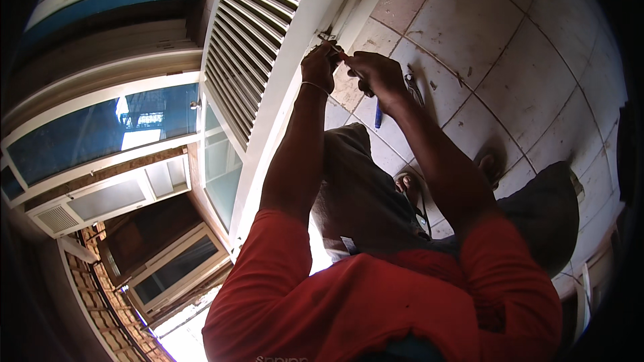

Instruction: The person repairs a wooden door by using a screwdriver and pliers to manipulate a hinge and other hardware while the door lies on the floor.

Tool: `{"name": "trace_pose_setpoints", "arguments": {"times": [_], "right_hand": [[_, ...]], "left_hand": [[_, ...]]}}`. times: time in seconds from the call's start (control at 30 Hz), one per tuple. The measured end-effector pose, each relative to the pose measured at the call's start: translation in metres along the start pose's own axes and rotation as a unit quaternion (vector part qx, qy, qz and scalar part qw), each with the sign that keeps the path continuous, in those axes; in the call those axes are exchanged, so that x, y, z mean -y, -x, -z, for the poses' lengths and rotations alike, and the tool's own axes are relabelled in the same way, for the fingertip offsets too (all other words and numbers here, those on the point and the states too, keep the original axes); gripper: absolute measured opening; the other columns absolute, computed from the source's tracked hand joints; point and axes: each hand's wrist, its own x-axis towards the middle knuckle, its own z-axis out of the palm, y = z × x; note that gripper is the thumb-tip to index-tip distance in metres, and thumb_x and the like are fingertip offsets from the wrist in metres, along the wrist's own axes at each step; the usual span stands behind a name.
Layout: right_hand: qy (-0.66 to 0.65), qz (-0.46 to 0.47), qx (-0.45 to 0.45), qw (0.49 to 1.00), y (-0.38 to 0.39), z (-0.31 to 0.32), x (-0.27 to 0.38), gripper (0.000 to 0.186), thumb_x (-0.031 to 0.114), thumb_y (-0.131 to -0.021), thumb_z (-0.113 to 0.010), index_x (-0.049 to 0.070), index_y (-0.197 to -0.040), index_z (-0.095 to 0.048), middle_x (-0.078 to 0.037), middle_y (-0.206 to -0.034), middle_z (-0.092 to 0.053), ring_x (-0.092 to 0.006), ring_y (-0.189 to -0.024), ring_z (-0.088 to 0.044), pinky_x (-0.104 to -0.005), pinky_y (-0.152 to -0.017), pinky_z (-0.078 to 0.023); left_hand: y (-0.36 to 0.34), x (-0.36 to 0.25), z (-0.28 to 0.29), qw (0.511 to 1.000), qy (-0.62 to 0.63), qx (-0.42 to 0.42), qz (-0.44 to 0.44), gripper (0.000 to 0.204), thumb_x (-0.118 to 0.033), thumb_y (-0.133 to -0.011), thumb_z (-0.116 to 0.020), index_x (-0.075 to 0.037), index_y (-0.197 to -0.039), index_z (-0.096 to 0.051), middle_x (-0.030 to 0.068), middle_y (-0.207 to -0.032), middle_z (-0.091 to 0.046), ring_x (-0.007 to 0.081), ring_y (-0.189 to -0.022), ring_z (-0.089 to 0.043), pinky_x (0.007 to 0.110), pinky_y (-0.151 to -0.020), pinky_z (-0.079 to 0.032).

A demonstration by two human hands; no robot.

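Observation:
In front of me, at the edge of a white louvred door (282,60), both hands work close together. My left hand (319,67) is closed against the door edge by a small metal fitting (325,35); what its fingers hold is hidden. Just to its right, my right hand (377,75) wraps round a slim hand tool with a red part (343,56). The tool points toward the left fingers and the fitting. Its exact kind does not show.
Dark-jawed pliers (413,87) and a blue-handled tool (378,116) lie on the dusty tiled floor (469,33) beside my right forearm. My bent legs and feet are below. Glazed white door panels (100,134) stand at the left.

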Motion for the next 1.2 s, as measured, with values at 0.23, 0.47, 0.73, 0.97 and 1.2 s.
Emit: {"name": "trace_pose_setpoints", "arguments": {"times": [0.23, 0.47, 0.73, 0.97, 1.2], "right_hand": [[0.014, -0.032, -0.050, 0.998, 0.008, 0.004, -0.007, 0.030, 0.025, -0.088, -0.069, 0.004, -0.109, -0.064, -0.007, -0.072, -0.065, -0.0092, -0.053, -0.054, -0.0243, -0.045, -0.042], [0.137, 0.108, -0.055, 0.983, 0.009, 0.007, 0.004, 0.036, 0.033, -0.090, -0.063, 0.002, -0.108, -0.064, -0.008, -0.072, -0.066, -0.0093, -0.063, -0.059, -0.0238, -0.051, -0.045], [0.457, 0.288, -0.144, 0.829, 0.010, -0.026, -0.029, 0.025, 0.022, -0.090, -0.059, 0.006, -0.108, -0.065, -0.020, -0.088, -0.069, -0.0340, -0.082, -0.069, -0.0421, -0.073, -0.055], [-0.307, -0.093, 0.006, 0.947, 0.013, 0.003, -0.020, 0.027, 0.025, -0.089, -0.065, 0.003, -0.104, -0.063, -0.009, -0.079, -0.062, -0.0107, -0.054, -0.049, -0.0253, -0.045, -0.039], [0.517, 0.289, -0.157, 0.790, 0.018, -0.015, -0.010, 0.039, 0.036, -0.085, -0.070, -0.001, -0.097, -0.061, -0.010, -0.080, -0.070, -0.0226, -0.071, -0.068, -0.0354, -0.064, -0.053]], "left_hand": [[-0.006, 0.008, 0.000, 1.000, 0.007, 0.008, -0.002, 0.018, -0.016, -0.096, -0.057, 0.001, -0.098, -0.062, 0.0125, -0.087, -0.066, 0.0234, -0.077, -0.065, 0.034, -0.069, -0.054], [-0.009, 0.010, -0.004, 0.999, 0.048, -0.001, 0.001, 0.024, -0.015, -0.099, -0.046, 0.003, -0.105, -0.061, 0.0127, -0.088, -0.065, 0.0232, -0.079, -0.063, 0.036, -0.069, -0.052], [0.002, 0.010, 0.006, 0.996, 0.077, 0.039, 0.020, 0.023, -0.015, -0.097, -0.052, 0.004, -0.107, -0.060, 0.0132, -0.088, -0.065, 0.0227, -0.074, -0.062, 0.032, -0.064, -0.052], [0.001, 0.008, -0.009, 0.998, 0.056, 0.001, 0.007, 0.017, -0.008, -0.092, -0.058, 0.005, -0.103, -0.062, 0.0129, -0.085, -0.063, 0.0223, -0.075, -0.062, 0.034, -0.063, -0.052], [-0.003, 0.007, -0.008, 0.997, 0.066, 0.025, 0.012, 0.018, -0.007, -0.093, -0.053, 0.005, -0.104, -0.060, 0.0122, -0.086, -0.063, 0.0223, -0.073, -0.061, 0.033, -0.063, -0.052]]}}
